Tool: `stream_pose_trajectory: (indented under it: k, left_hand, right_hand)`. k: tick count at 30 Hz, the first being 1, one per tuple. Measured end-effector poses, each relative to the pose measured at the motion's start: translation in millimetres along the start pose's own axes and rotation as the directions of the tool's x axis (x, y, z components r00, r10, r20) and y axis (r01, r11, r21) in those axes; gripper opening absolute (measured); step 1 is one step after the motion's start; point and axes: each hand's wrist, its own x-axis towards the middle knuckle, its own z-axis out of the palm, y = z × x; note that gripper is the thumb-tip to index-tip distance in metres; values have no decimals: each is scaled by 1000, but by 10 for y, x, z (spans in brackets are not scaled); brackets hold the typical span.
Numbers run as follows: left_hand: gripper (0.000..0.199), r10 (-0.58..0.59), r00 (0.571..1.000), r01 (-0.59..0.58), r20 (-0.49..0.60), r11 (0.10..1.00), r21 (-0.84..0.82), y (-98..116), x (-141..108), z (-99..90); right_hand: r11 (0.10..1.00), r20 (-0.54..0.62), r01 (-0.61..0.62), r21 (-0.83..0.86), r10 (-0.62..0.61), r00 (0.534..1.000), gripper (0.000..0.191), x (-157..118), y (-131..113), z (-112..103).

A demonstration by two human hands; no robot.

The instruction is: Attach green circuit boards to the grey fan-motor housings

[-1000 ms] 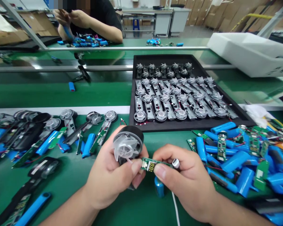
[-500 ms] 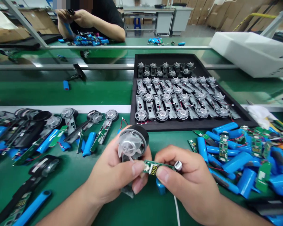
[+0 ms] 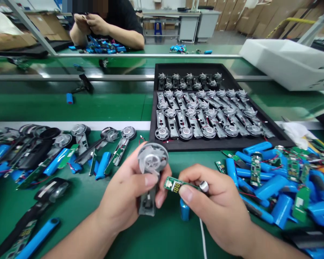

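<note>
My left hand (image 3: 129, 190) is closed round a small grey fan unit (image 3: 152, 160), its clear-bladed rotor facing up and its narrow handle shell pointing toward me. The thumb presses just below the rotor. Close by on the right, my right hand (image 3: 216, 205) pinches a green circuit board (image 3: 173, 185) with a yellowish digit display. A silver plug end (image 3: 204, 186) stands at the board's right end, and a white cable (image 3: 203, 237) runs down below the hand. Beneath the board hangs a blue battery cell (image 3: 184, 210). Board and fan unit are apart.
A black tray (image 3: 194, 144) of fan units in rows lies ahead. Blue batteries and boards (image 3: 280, 180) are heaped at right; fan parts (image 3: 81, 135) lie at left. A white foam box (image 3: 280, 64) stands at far right. Across the bench, a person (image 3: 105, 28) handles something.
The fan unit has turned in my left hand, so its rotor faces me and its handle shell shows. My left thumb has come off the board, and a gap has opened between them.
</note>
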Motion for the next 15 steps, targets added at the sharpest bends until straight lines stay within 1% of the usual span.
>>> stream_pose_trajectory:
  k: [2,4,6,9,12,14,15]
  left_hand:
    - [13,63,995,-62,-74,998,17,15,11,10]
    - [10,128,981,-121,-147,991,58,22,13,30]
    - [12,162,965,-152,-207,986,65,11,5,65]
    - [27,145,945,-147,-292,989,15,-54,-24,128]
    - [35,76,938,-98,-339,994,-48,-181,-66,163]
    - [36,19,939,-60,-343,992,-108,-280,-89,171]
    - [36,-3,939,-49,-344,989,-140,-326,-96,175]
  right_hand:
    - [995,1,-83,63,83,997,14,6,39,19]
    - [980,17,-148,131,147,989,16,10,73,42]
    - [970,23,-169,176,167,986,19,11,97,66]
    - [985,-27,-130,117,134,991,15,2,121,108]
    - [997,-49,-70,21,70,996,9,-9,135,158]
    - [995,-70,53,-80,-58,996,8,-12,135,187]
    - [979,-92,134,-153,-149,985,7,-11,132,197]
